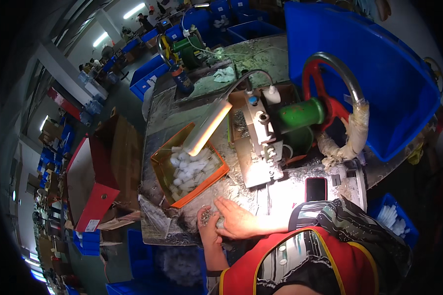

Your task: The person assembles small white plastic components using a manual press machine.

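Low at the bench's front edge, my two hands meet. My left hand (209,230) is cupped around a small heap of shiny metal pieces (205,216), too small to name. Beside and partly over it lies my right hand (237,220), its fingers stretched out to the left; something greyish shows between the hands, but I cannot make it out. Just beyond them stands an orange tray (209,178) with many white plastic pieces (188,169). A lit bar lamp (209,129) hangs over that tray. Right of it is a hand press (261,130) with a green body.
The press's red wheel (325,73) has a cloth-wrapped handle (357,128). A dark phone (316,189) lies on the bench near my right forearm. Large blue bin (354,64) rises at the right. A red-fronted cardboard box (96,187) stands left, and a blue crate (138,255) sits below the bench.
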A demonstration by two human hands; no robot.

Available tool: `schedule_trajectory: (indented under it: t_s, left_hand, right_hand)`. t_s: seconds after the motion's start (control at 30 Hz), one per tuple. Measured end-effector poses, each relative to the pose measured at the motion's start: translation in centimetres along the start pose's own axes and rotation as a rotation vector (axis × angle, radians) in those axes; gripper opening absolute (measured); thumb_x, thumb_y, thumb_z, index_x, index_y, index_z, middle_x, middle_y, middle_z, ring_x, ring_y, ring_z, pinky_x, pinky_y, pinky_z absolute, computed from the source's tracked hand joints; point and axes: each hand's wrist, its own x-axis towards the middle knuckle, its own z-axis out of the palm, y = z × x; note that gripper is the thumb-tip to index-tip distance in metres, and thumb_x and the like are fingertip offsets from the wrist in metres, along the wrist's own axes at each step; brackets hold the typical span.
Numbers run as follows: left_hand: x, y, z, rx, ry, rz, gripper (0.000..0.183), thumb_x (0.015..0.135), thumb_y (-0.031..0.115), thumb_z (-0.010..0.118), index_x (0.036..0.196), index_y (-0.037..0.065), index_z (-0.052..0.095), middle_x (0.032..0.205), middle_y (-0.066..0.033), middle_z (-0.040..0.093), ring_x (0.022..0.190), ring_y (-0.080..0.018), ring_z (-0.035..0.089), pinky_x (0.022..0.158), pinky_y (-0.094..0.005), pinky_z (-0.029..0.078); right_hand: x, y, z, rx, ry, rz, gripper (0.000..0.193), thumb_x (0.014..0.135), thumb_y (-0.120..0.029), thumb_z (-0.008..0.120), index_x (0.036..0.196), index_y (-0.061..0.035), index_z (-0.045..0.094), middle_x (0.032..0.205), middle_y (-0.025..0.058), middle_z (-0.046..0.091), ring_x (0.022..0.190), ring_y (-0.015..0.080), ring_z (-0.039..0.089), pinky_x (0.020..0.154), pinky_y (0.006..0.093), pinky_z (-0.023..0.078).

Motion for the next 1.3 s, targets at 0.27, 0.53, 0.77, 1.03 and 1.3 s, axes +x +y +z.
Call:
schedule_trajectory:
  t_s: [0.27, 0.53, 0.77, 1.03, 1.3]
  left_hand:
    - [0.1, -3.2, -3.6, -0.255, 0.053, 0.064, 0.036, 0.072, -0.006, 0.057, 0.107, 0.002, 0.053, 0.104, -0.007, 0.053, 0.094, -0.0177, 0.052, 0.083, -0.0296, 0.043]
    - [-0.6, 1.3, 1.6, -0.486, -0.121, -0.02, 0.035, 0.081, 0.006, 0.048, 0.115, 0.004, 0.049, 0.119, -0.0136, 0.053, 0.109, -0.0253, 0.053, 0.094, -0.038, 0.043]
    - [2.3, -1.4, 5.9, -0.577, -0.181, -0.091, 0.031, 0.076, -0.003, 0.051, 0.105, 0.006, 0.052, 0.107, -0.0125, 0.057, 0.1, -0.025, 0.056, 0.091, -0.0384, 0.046]
    - [2.1, -3.2, 5.1, -0.505, -0.243, -0.042, 0.033, 0.085, 0.014, 0.061, 0.115, 0.008, 0.052, 0.116, -0.0082, 0.057, 0.109, -0.0226, 0.053, 0.096, -0.0397, 0.043]
    - [3.5, -3.9, 4.4, -0.417, 0.0, 0.003, 0.026, 0.082, 0.0, 0.062, 0.104, 0.002, 0.049, 0.097, -0.0063, 0.056, 0.091, -0.0154, 0.054, 0.081, -0.0284, 0.047]
  right_hand:
    - [0.2, -0.9, -0.1, 0.078, 0.071, -0.143, 0.04, 0.072, -0.028, 0.059, 0.078, 0.011, 0.062, 0.13, 0.0356, 0.035, 0.123, 0.0498, 0.033, 0.105, 0.0513, 0.026]
    - [2.4, -1.6, -4.9, 0.086, 0.243, -0.117, 0.053, 0.062, -0.015, 0.063, 0.104, 0.016, 0.054, 0.132, 0.0281, 0.038, 0.125, 0.0416, 0.035, 0.106, 0.0449, 0.028]
    - [-0.4, 1.7, -6.3, -0.084, 0.25, 0.026, 0.067, 0.072, -0.018, 0.061, 0.124, 0.0168, 0.037, 0.132, 0.031, 0.035, 0.127, 0.0425, 0.032, 0.106, 0.0456, 0.027]
    - [0.0, 2.2, -4.3, -0.122, 0.125, 0.052, 0.069, 0.074, -0.023, 0.059, 0.123, 0.0186, 0.034, 0.136, 0.0297, 0.028, 0.13, 0.0467, 0.023, 0.107, 0.0486, 0.024]
    - [-1.2, 1.8, -4.7, -0.052, 0.011, -0.051, 0.065, 0.07, -0.018, 0.06, 0.119, 0.0192, 0.04, 0.136, 0.0297, 0.029, 0.131, 0.0464, 0.022, 0.109, 0.0501, 0.02]
